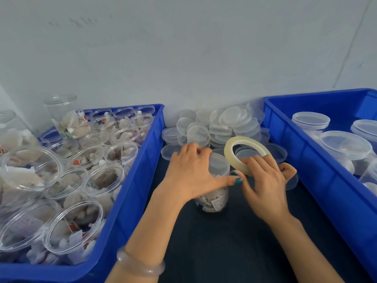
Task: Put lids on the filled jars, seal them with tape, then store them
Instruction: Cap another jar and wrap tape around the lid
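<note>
Pale translucent bangle [140, 264] on the left wrist at lower centre, over dark tabletop [234, 242]. Mid-frame, left hand [191, 172] curled round clear lidded plastic jar of white sachets [214, 193], upright on that tabletop. Right hand [263, 184] just beside, fingers gripping yellowish roll of clear tape [244, 152], tilted by the jar's lid. Behind, heap of loose clear round lids [220, 127]. Left blue plastic crate [130, 201] full of open filled jars; right blue plastic crate [306, 156] holding lidded jars.
</note>
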Available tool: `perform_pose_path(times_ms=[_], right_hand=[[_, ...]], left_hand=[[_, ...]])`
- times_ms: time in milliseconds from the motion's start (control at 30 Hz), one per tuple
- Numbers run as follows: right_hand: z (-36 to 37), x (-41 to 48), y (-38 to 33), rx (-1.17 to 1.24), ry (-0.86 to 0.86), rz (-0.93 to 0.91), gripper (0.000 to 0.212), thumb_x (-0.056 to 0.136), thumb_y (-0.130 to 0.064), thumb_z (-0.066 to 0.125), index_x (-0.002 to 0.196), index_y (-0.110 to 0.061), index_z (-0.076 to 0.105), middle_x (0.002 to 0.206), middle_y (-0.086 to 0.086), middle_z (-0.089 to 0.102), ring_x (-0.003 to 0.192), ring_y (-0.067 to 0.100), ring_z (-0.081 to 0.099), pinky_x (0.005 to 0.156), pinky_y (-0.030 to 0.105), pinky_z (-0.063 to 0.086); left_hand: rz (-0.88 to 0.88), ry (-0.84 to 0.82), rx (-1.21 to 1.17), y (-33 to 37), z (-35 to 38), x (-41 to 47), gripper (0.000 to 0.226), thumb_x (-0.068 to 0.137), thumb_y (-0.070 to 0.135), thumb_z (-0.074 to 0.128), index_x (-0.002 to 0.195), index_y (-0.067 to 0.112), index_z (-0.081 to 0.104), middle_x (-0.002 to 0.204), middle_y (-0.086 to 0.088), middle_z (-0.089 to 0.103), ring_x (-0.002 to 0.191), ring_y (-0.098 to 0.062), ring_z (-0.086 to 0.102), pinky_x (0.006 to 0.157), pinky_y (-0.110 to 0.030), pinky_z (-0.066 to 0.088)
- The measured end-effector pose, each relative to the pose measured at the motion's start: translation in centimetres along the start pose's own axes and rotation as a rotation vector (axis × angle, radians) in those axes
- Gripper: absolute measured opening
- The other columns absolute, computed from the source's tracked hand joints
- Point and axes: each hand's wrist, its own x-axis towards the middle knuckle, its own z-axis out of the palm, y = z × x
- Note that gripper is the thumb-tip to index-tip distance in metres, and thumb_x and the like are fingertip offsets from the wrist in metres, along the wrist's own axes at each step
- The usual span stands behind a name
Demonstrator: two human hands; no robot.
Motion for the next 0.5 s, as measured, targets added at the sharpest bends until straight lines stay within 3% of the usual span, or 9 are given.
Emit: perform_pose_path(times_ms=[133,300,500], right_hand=[[-0.2,0.2,0.4,0.006,-0.028,-0.069,0.031,0.100,-0.036,0.040,0.096,-0.017,0.064,0.087,-0.009,0.053,0.086,0.019,0.048,0.074,0.045,0.031],[-0.3,0.0,0.9,-0.131,0.013,-0.047,0.031,0.097,-0.045,0.044,0.096,-0.021,0.064,0.093,-0.010,0.058,0.094,0.018,0.054,0.084,0.037,0.019],[0.3,0.1,0.0,-0.149,0.065,-0.003,0.047,0.092,-0.062,0.044,0.084,-0.020,0.063,0.089,-0.010,0.060,0.094,0.017,0.052,0.085,0.040,0.023]], left_hand=[[-0.007,0.045,0.053,-0.3,-0.4,-0.1,0.100,0.067,0.097,0.036,0.141,0.031,0.046,0.129,0.002,0.049,0.119,-0.021,0.052,0.091,-0.040,0.044],[0.040,0.032,-0.017,-0.8,-1.0,-0.2,0.099,0.071,0.086,0.056,0.150,0.029,0.036,0.148,0.009,0.044,0.135,-0.015,0.044,0.099,-0.038,0.042],[0.107,-0.052,-0.146,-1.8,-1.9,-0.6,0.102,0.072,0.070,0.073,0.155,0.032,0.027,0.156,0.016,0.037,0.140,-0.009,0.039,0.105,-0.034,0.040]])
